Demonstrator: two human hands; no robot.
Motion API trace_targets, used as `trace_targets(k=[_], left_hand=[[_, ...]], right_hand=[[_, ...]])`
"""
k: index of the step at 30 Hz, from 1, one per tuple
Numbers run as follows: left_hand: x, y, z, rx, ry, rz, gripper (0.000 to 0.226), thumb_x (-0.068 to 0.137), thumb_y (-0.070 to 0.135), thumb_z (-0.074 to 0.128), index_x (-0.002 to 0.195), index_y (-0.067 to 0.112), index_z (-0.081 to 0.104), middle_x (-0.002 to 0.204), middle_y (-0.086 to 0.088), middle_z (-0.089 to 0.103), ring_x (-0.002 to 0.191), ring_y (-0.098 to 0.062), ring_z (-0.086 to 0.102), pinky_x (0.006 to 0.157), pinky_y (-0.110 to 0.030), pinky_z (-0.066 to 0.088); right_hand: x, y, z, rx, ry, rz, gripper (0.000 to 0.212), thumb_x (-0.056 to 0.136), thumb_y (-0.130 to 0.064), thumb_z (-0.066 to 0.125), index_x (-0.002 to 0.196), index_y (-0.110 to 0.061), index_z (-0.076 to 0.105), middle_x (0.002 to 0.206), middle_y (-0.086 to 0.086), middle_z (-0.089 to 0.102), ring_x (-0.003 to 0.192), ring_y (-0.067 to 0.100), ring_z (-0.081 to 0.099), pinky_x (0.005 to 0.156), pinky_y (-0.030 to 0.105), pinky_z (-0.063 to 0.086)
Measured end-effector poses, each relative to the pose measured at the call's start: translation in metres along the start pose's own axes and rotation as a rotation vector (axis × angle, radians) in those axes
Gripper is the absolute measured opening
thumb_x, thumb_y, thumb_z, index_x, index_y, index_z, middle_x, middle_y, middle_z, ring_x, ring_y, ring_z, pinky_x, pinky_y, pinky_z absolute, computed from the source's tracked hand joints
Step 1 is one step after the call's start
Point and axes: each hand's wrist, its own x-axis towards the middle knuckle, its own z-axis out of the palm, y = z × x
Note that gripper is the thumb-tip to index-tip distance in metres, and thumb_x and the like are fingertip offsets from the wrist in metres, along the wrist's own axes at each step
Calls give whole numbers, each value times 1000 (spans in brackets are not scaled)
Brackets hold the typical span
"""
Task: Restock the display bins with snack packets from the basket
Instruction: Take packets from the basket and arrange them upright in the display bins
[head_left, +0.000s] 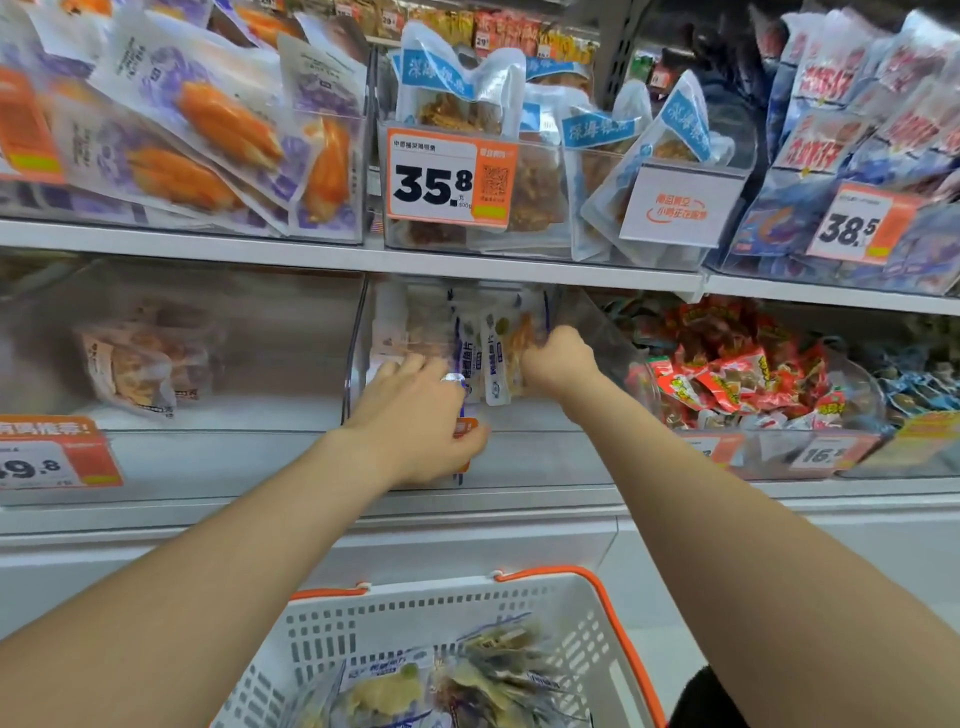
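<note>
Within the clear plastic display bin (357, 338): right hand (558, 364), grip apparently pinching a white blue-edged snack packet (493, 364); left hand (415, 421), grip wide, over bin front; white orange-rimmed basket (363, 623) below.

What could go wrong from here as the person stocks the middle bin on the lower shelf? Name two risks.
1. The right hand grips upright packets in the clear bin; once released, they may topple forward over its front.
2. The left hand has its thumb against the orange price tag on the bin front, so pulling the hand back could knock the tag loose.
</note>
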Motion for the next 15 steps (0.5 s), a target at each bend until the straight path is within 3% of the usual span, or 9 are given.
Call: trace_targets(k=[4,8,11,15], left_hand=[[10,1,5,16,-21,-7,63,89,77,41,98,22,71,129,-5,56,125,-29,45,107,-44,36],[16,1,10,32,-11,-14,72,84,83,35,103,25,73,130,-4,55,127,-28,44,110,-45,34],[18,1,12,20,9,-27,70,81,85,37,98,27,71,128,-3,55,126,-28,45,109,-44,35],[18,2,14,31,25,-25,69,80,86,36,97,29,70,128,-3,55,125,-28,45,108,-45,36]], right_hand=[[15,15,9,-71,-69,-7,19,95,-26,64,94,-11,54,100,12,61,92,33,63,73,38,52],[28,25,14,-134,-97,-49,20,91,-16,64,77,-15,50,83,8,58,88,34,65,74,40,58],[42,31,22,-268,-49,-73,18,86,-19,68,80,-11,53,87,12,62,76,31,63,55,28,47],[61,37,35,-333,20,-95,14,85,-18,68,91,-10,59,88,13,64,73,32,64,45,22,35]])
